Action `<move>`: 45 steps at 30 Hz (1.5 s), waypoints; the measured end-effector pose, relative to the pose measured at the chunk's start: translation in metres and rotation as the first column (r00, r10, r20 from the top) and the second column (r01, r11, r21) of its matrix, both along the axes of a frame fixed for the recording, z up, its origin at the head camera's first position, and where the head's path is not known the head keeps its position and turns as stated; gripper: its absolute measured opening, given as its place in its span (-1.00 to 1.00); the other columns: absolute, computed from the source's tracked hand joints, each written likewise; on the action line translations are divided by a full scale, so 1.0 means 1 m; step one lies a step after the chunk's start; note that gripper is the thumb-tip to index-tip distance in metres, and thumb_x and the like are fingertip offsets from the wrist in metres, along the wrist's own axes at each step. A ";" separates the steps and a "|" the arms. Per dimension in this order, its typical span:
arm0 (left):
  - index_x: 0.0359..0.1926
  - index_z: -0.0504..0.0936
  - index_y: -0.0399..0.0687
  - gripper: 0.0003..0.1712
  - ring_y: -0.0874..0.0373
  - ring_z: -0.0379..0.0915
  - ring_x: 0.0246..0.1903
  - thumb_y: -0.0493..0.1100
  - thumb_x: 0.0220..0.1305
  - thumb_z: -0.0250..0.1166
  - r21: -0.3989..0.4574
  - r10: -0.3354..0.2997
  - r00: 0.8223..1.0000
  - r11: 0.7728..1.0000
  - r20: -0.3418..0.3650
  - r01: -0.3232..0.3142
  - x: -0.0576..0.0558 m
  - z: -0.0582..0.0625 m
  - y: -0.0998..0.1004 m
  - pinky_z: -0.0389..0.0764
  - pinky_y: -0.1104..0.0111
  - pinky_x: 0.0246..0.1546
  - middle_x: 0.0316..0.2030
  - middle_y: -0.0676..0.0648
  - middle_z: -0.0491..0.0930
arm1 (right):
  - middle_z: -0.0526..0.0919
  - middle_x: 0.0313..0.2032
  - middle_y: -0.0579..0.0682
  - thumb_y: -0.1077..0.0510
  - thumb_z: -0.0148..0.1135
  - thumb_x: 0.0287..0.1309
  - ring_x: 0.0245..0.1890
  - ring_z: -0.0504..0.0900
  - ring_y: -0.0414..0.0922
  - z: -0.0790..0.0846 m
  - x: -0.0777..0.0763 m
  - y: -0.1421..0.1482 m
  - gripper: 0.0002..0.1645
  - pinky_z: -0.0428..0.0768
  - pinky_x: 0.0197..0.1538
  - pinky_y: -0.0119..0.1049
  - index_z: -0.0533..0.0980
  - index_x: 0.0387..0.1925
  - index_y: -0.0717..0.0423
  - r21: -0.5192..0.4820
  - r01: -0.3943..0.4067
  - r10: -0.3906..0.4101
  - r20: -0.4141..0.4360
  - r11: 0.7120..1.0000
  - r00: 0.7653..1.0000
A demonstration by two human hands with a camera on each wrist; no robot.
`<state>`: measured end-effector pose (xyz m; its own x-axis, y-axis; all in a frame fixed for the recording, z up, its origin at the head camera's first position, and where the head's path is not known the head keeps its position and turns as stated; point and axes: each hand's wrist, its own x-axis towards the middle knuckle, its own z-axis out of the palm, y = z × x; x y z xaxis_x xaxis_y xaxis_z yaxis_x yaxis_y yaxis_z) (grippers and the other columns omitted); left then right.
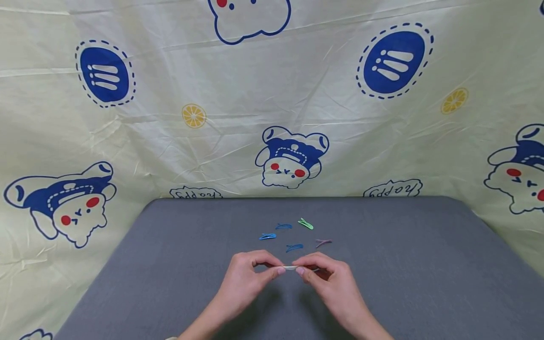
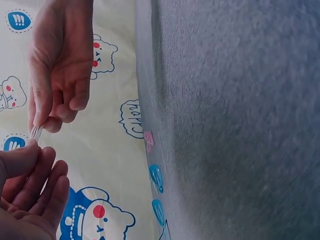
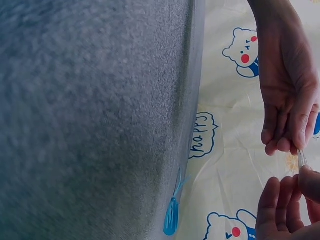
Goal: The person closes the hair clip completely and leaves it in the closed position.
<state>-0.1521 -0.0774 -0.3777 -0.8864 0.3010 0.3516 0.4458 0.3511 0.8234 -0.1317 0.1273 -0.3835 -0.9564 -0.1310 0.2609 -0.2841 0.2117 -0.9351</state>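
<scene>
Both hands meet above the near middle of the table. The left hand (image 1: 242, 281) and the right hand (image 1: 335, 281) pinch opposite ends of a small white hair clip (image 1: 290, 267) between thumb and forefinger. In the left wrist view, a short piece of the white hair clip (image 2: 36, 132) shows between the fingertips, with its ends hidden by them. Beyond the hands lie several snap hair clips: a blue one (image 1: 294, 247) closest, a brighter blue one (image 1: 267, 236) to the left, another blue one (image 1: 284, 226) farther back, a green one (image 1: 305, 223) and a purple one (image 1: 323, 243).
The table (image 1: 170, 264) has a grey cloth surface. Behind it hangs a pale curtain (image 1: 238, 85) printed with blue bears, badges and orange slices, which reaches down to the table's far edge.
</scene>
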 end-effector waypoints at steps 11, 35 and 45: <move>-0.40 0.78 0.03 -0.98 0.32 0.57 -0.38 -0.17 0.15 0.47 0.036 0.045 0.998 0.998 -0.042 -0.044 0.004 -0.007 0.005 0.57 0.29 -0.25 -0.46 0.30 0.65 | 0.68 -0.33 -0.10 0.27 0.39 0.13 -0.34 0.65 -0.08 -0.004 0.004 -0.009 -0.81 0.63 -0.23 -0.31 0.70 -0.31 -0.12 -0.002 0.122 -0.122 0.031 0.993 0.992; -0.35 0.79 0.10 -0.89 0.29 0.59 -0.29 -0.25 0.15 0.46 0.066 0.020 0.996 0.998 -0.082 -0.015 0.000 -0.007 0.002 0.56 0.31 -0.14 -0.38 0.13 0.71 | 0.68 -0.41 0.07 0.13 0.38 0.17 -0.41 0.65 -0.06 0.000 0.004 -0.008 -0.85 0.63 -0.22 -0.24 0.72 -0.23 0.08 -0.120 0.126 -0.105 0.163 0.985 0.981; -0.29 0.77 0.12 -0.93 0.30 0.55 -0.31 -0.17 0.18 0.44 -0.013 0.011 1.000 1.000 0.007 -0.011 -0.004 -0.007 -0.001 0.56 0.25 -0.18 -0.38 0.29 0.65 | 0.70 -0.26 0.07 0.21 0.38 0.16 -0.30 0.69 -0.03 -0.001 0.002 -0.007 -0.86 0.65 -0.18 -0.23 0.71 -0.22 0.07 -0.115 0.105 -0.092 0.113 0.988 0.989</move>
<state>-0.1558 -0.0786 -0.3846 -0.8922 0.2954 0.3415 0.4360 0.3665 0.8220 -0.1299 0.1198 -0.3847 -0.9863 -0.0084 0.1646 -0.1644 0.1176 -0.9794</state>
